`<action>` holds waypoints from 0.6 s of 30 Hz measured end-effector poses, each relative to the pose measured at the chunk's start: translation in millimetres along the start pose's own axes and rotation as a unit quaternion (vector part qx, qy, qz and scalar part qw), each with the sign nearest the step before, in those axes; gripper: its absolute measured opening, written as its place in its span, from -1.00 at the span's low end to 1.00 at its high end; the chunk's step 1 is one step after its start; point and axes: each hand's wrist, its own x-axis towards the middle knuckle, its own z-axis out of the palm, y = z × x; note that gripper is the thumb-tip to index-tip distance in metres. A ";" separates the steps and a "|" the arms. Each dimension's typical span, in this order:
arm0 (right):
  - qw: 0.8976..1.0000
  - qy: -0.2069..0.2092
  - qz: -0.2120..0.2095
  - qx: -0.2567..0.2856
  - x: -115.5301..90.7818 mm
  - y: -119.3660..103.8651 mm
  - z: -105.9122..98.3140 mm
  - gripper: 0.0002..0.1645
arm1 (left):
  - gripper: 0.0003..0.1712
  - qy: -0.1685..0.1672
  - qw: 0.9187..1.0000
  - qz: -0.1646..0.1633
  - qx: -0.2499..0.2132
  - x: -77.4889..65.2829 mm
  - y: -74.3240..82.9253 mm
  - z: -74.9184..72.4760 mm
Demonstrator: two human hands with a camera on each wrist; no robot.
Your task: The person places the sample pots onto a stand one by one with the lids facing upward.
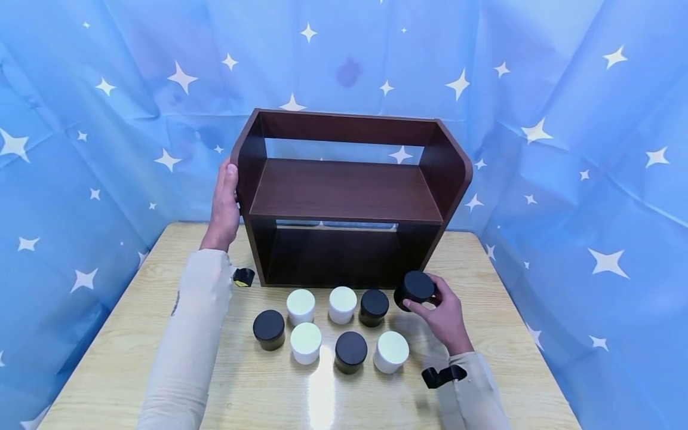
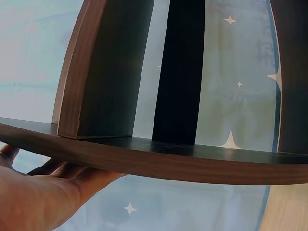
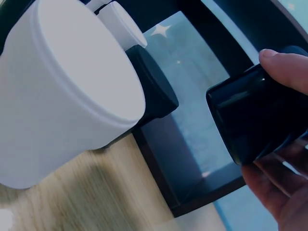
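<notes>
Within right hand (image 1: 447, 315), black jar (image 1: 418, 287)

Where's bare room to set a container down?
Free: the rack's upper shelf, between the side panels; its lower compartment, under that shelf; the table right of the right hand. Crowded: the table just in front of the rack, where seven containers stand close together beside the black container the right hand holds; the left hand is against the rack's left side.

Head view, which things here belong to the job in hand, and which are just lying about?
Likely part of the job:
shelf, touched by the left hand
black container, held by the right hand
three other black containers
four white containers

Just around:
table
starry backdrop
</notes>
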 end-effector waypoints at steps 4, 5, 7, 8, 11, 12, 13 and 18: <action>1.000 -0.003 -0.002 0.005 1.3 -2.2 -0.8 -0.20 | -0.40 0.005 1.000 0.000 0.000 -0.2 -0.2 -0.4; 1.000 -0.004 -0.003 0.004 1.6 -2.8 -1.1 -0.20 | -0.40 0.006 1.000 0.000 0.001 -0.3 0.2 -0.4; 1.000 -0.005 -0.008 -0.005 1.6 -3.6 -1.7 -0.20 | -0.40 0.009 1.000 0.000 0.003 -0.4 1.1 -0.5; 1.000 -0.004 -0.011 -0.008 1.4 -4.1 -1.9 -0.19 | -0.41 0.009 1.000 -0.001 0.004 -0.5 1.6 -0.4; 1.000 -0.006 -0.013 -0.017 0.7 -5.7 -2.9 -0.18 | -0.41 0.010 1.000 -0.002 0.004 -0.5 2.6 0.0; 1.000 -0.007 -0.013 -0.018 0.4 -6.2 -3.3 -0.18 | -0.41 0.011 1.000 -0.003 0.005 -0.7 2.9 0.0; 1.000 -0.008 -0.012 -0.019 0.3 -6.6 -3.6 -0.17 | -0.41 0.011 1.000 -0.004 0.005 -0.9 3.2 0.2; 1.000 -0.011 -0.004 -0.025 0.2 -9.3 -5.5 -0.17 | -0.41 0.011 1.000 -0.010 0.005 -5.3 9.1 1.9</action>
